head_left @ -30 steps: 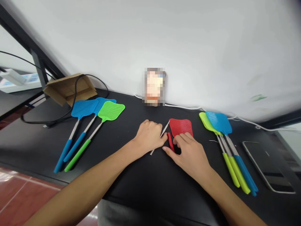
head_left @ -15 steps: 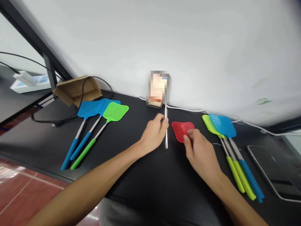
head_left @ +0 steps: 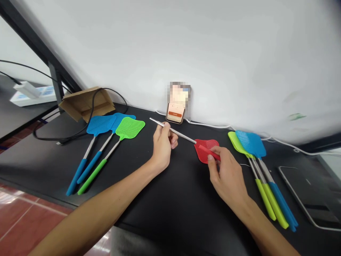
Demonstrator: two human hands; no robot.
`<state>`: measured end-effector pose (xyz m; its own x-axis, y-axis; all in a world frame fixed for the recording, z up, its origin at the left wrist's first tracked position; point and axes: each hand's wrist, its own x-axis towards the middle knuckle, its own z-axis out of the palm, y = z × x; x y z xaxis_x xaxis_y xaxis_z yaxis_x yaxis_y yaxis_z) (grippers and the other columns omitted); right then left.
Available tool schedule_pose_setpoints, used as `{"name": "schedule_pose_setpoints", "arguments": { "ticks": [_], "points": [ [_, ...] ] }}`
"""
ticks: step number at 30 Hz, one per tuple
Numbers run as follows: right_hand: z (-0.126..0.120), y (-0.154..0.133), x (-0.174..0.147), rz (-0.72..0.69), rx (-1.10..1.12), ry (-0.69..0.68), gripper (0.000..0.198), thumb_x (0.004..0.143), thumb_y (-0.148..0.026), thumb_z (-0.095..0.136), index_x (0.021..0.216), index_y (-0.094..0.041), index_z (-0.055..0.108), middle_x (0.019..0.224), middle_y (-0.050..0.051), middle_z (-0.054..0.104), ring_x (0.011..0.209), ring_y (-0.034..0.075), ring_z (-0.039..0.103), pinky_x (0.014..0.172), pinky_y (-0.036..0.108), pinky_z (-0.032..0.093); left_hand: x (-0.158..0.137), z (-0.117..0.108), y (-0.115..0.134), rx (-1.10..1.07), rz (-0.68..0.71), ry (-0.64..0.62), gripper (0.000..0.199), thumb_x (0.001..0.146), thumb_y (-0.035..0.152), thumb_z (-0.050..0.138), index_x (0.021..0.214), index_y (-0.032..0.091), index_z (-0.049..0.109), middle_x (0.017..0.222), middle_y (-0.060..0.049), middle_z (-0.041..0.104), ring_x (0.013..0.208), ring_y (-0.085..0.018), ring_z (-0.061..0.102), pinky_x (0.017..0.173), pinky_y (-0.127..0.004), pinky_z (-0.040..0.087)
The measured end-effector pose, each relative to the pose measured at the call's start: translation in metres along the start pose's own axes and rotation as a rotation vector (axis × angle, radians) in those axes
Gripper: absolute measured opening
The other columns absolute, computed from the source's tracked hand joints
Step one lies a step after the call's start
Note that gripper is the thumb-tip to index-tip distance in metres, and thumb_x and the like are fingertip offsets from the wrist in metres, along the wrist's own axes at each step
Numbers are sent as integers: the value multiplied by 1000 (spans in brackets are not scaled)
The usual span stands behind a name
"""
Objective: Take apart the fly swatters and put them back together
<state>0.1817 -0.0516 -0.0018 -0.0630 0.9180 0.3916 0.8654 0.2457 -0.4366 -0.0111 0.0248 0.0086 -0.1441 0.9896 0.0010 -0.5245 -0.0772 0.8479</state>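
Note:
My left hand (head_left: 163, 144) pinches a thin silver metal rod (head_left: 183, 135), which slants down to the right. Its lower end is close to the tip of a red handle (head_left: 205, 150) in my right hand (head_left: 226, 169); whether they touch I cannot tell. Beneath that handle lies a red perforated fly swatter head (head_left: 213, 143) on the black table. To the left rest blue fly swatters (head_left: 99, 125) and a green fly swatter (head_left: 130, 128). On the right, yellow-green fly swatters (head_left: 263, 192) and blue ones (head_left: 252, 142) lie overlapping.
A lit phone (head_left: 176, 113) leans on the white wall. An open cardboard box (head_left: 86, 103) with a black cable (head_left: 93, 103) stands back left. A dark tablet-like device (head_left: 306, 195) lies at the right. A white cable (head_left: 210, 124) runs along the wall.
My left hand has moved left and turned the rod from nearly upright to a slant toward the red handle. My right hand has tilted the handle so its tip points left.

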Motion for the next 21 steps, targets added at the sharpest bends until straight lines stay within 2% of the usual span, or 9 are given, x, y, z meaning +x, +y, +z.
{"name": "schedule_pose_setpoints", "arguments": {
  "ticks": [6, 15, 21],
  "points": [
    [-1, -1, 0, -5, 24, 36, 20, 103, -35, 46, 116, -23, 55, 108, 11, 69, 98, 29, 68, 82, 41, 51, -6, 0, -5, -5, -27, -81, 33, 95, 45, 64, 85, 24, 41, 51, 10, 40, 44, -7, 36, 45, -20, 28],
    [-2, -1, -1, -20, 25, 35, 20, 103, -34, 47, 116, -21, 56, 106, 9, 69, 95, 26, 69, 79, 38, 52, -5, 1, -6, -55, -19, -44, 35, 92, 44, 70, 83, 23, 43, 53, 10, 38, 46, -7, 38, 44, -20, 29],
    [-2, -1, -2, -25, 36, 29, 20, 103, -34, 48, 115, -21, 57, 106, 8, 69, 94, 26, 69, 78, 37, 52, -7, 2, -7, -65, -36, -41, 31, 94, 40, 67, 83, 23, 44, 53, 10, 38, 47, -8, 38, 45, -20, 30]
  ]
}}
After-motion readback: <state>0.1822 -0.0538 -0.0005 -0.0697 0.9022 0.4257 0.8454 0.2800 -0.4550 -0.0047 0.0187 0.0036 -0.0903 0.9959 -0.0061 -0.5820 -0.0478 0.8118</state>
